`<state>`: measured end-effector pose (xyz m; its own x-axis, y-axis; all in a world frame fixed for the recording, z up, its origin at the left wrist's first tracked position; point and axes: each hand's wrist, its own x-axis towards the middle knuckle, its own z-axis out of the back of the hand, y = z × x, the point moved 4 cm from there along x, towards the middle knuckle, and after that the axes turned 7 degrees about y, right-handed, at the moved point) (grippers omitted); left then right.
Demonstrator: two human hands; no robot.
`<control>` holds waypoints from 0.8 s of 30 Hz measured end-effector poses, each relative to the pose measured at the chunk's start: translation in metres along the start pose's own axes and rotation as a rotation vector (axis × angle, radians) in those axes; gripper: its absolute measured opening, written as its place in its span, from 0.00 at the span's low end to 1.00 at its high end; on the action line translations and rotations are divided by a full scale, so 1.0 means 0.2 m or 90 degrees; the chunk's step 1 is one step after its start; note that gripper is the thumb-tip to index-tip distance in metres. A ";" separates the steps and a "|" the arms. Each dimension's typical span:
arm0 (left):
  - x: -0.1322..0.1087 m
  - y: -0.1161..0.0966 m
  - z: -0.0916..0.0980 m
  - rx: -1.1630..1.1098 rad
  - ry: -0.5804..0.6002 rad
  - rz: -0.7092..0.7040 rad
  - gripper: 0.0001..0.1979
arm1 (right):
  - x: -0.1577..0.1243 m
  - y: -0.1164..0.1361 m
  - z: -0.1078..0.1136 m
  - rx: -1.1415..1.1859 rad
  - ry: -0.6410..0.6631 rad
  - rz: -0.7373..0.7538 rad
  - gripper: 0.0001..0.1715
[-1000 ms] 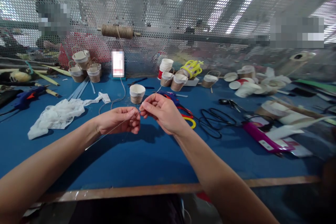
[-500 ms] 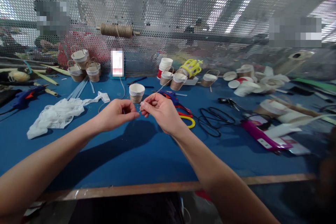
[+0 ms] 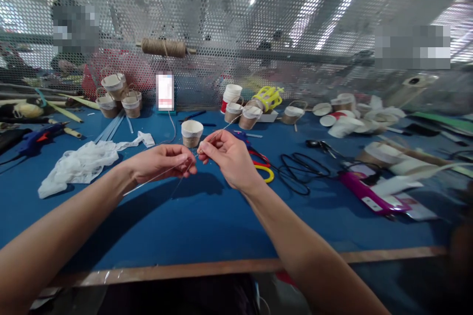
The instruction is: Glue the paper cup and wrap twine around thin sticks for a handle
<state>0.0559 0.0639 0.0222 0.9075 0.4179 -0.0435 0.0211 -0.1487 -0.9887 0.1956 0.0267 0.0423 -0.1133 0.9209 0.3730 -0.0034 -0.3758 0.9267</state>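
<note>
Both hands are raised together over the blue table [image 3: 207,221]. My left hand [image 3: 162,163] is closed, pinching a thin pale string [image 3: 148,180] that trails down and left past the wrist. My right hand [image 3: 225,155] is closed too, pinching the same thin string, whose other end runs up and right from the fingertips toward the cups. The fingertips of the two hands almost touch. A twine-wrapped paper cup [image 3: 191,133] stands just behind them.
A white cloth [image 3: 79,165] lies at left, a blue glue gun [image 3: 35,139] beyond it. Scissors [image 3: 262,165], black cable [image 3: 299,172], a pink tool [image 3: 365,194] and several cups [image 3: 240,108] lie at right. A twine spool [image 3: 163,47] hangs on the mesh; a person sits behind it.
My left hand turned and dropped slightly, and the string now shows trailing down-left from it again. The right hand stayed nearly in place.
</note>
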 end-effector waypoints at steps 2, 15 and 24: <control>0.01 0.03 -0.01 -0.052 0.015 0.009 0.14 | 0.00 0.00 0.00 0.003 0.009 -0.001 0.09; -0.04 -0.13 -0.08 0.464 -0.217 -0.034 0.08 | 0.01 -0.02 0.01 -0.039 -0.048 -0.011 0.09; 0.02 0.06 -0.03 -0.145 0.045 0.002 0.11 | 0.02 -0.02 0.02 0.074 -0.035 -0.030 0.11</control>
<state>0.0624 0.0575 0.0106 0.9347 0.3543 -0.0282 0.1050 -0.3511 -0.9304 0.1997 0.0327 0.0401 -0.0607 0.9426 0.3285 0.1086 -0.3209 0.9409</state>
